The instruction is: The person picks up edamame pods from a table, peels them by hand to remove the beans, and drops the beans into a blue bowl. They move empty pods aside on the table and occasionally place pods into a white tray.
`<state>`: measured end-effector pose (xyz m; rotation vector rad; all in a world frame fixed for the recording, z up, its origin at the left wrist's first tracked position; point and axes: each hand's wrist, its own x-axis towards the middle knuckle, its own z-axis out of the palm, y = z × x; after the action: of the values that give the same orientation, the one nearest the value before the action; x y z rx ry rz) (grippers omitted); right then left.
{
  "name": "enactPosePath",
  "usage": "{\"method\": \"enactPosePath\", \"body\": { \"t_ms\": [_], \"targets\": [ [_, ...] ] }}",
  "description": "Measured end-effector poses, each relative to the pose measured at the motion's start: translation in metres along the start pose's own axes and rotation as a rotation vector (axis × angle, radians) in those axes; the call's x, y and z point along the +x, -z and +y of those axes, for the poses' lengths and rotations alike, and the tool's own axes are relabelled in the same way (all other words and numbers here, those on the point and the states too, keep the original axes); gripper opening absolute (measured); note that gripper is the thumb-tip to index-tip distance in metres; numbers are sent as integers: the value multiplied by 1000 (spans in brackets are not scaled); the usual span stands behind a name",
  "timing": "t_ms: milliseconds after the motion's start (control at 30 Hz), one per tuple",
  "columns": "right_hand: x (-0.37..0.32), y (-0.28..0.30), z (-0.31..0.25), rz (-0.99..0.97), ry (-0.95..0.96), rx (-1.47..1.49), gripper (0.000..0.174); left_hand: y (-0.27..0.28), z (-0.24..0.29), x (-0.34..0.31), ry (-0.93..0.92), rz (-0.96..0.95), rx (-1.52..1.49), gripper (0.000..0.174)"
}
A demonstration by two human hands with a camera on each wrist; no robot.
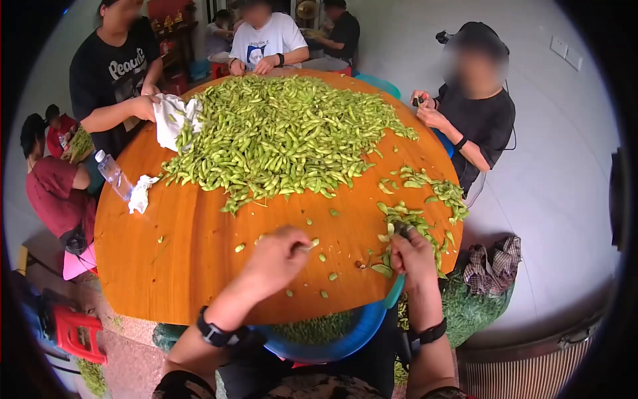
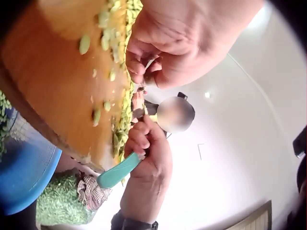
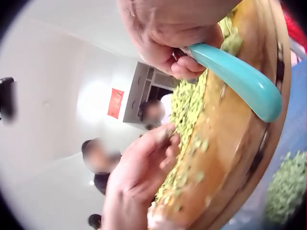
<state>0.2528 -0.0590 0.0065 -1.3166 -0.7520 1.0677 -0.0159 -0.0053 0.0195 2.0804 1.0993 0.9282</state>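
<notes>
Over the near side of the round wooden table, my left hand has its thumb and fingers curled together, with a pale green bean at the fingertips. My right hand grips a tool by its curved teal handle. Its grey head is mostly hidden by the fingers. Just beyond that hand lies a small pile of green bean pods, with opened husks around it. A large heap of pods covers the middle and far side. Loose shelled beans dot the wood near my left hand.
A blue basin of green beans sits below the near edge. At right stands a full green bag with a checked cloth. A bottle and crumpled tissue are at left. Several people surround the table, one holding a white cloth.
</notes>
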Motion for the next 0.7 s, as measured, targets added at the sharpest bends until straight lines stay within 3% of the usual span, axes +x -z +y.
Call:
{"method": "enactPosePath", "body": {
  "t_ms": [67, 167, 267, 367, 467, 633, 700],
  "targets": [
    [0, 13, -1, -5, -29, 51, 12, 25, -3, -7, 120, 119, 131, 8],
    [-3, 22, 16, -54, -93, 96, 10, 34, -58, -19, 70, 226, 221, 11],
    [-8, 19, 16, -63, -72, 88, 11, 25, -66, -26, 114, 263, 182, 21],
    [-3, 24, 21, -98, -81, 128, 8, 3, -56, -22, -22, 87, 239, 36],
    [-7, 23, 15, -121, -61, 99, 7, -23, -33, -8, -37, -1, 75, 38],
    [-7, 28, 13, -128, -89, 121, 9, -42, -41, 31, -156, -59, 154, 33],
    [-7, 31, 13, -141, -103, 168, 12, -36, -37, 33, -156, -313, -8, 30]
  ]
}}
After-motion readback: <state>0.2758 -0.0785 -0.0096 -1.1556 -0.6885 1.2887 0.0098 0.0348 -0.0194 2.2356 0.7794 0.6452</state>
